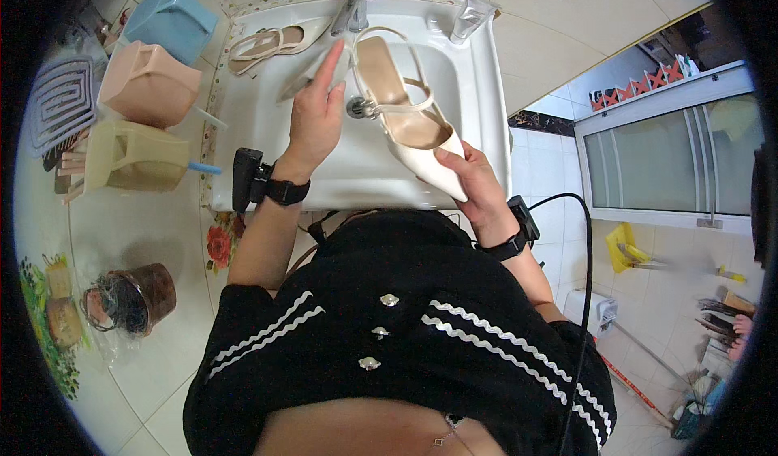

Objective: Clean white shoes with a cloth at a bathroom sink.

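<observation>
My right hand (481, 179) grips a cream pointed-toe slingback shoe (419, 158) by its toe, with the thumb on the upper. The shoe hangs over the white sink (258, 137), heel end away from me, and a decorated strap crosses its beige insole. Left of the shoe, my left hand (315, 121) holds a pale, thin cloth (304, 79), blurred and partly hidden behind the fingers. Its index finger points up toward the faucet (360, 15). A matching shoe (298, 36) rests at the sink's back left corner. The metal drain (355, 107) shows between my hands.
A silver squeeze tube (471, 21) stands at the sink's back right. Blue (173, 24), pink (152, 85) and yellow (137, 155) plastic cups are at the left. A brown bucket (158, 298) sits lower left. A black cable (588, 261) runs from my right wrist device.
</observation>
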The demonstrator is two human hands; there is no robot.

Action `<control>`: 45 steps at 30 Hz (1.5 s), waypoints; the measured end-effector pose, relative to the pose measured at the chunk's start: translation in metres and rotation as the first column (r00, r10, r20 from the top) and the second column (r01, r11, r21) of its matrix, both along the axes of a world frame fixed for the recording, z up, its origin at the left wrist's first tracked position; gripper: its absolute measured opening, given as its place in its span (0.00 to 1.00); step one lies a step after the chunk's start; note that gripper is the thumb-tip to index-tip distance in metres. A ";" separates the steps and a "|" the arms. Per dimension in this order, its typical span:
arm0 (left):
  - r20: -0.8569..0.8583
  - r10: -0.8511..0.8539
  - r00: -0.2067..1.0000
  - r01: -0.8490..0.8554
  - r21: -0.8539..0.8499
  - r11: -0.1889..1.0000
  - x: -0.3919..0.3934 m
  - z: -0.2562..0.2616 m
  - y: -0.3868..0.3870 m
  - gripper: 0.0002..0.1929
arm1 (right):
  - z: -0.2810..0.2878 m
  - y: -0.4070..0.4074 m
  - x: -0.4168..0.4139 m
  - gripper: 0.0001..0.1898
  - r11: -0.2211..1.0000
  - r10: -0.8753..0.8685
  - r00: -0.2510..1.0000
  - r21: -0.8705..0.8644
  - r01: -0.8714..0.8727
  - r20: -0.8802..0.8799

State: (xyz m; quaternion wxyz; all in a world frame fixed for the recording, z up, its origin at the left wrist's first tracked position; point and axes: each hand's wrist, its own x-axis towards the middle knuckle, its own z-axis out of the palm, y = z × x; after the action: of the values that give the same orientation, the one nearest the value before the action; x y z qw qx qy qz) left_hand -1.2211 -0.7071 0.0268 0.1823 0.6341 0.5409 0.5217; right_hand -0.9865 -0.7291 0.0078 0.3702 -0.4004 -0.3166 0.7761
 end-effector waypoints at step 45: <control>-0.313 -0.440 0.841 0.437 -0.086 0.895 0.067 0.031 -0.055 0.24 | 0.017 -0.005 -0.013 0.19 0.928 -0.267 0.957 0.299 0.222 0.116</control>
State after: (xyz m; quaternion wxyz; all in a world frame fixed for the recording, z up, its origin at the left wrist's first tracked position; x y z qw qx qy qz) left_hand -1.1540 -0.7618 0.0575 0.2086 0.8169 0.4069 0.3516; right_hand -0.9994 -0.7342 0.0245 0.4919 -0.4389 -0.3993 0.6372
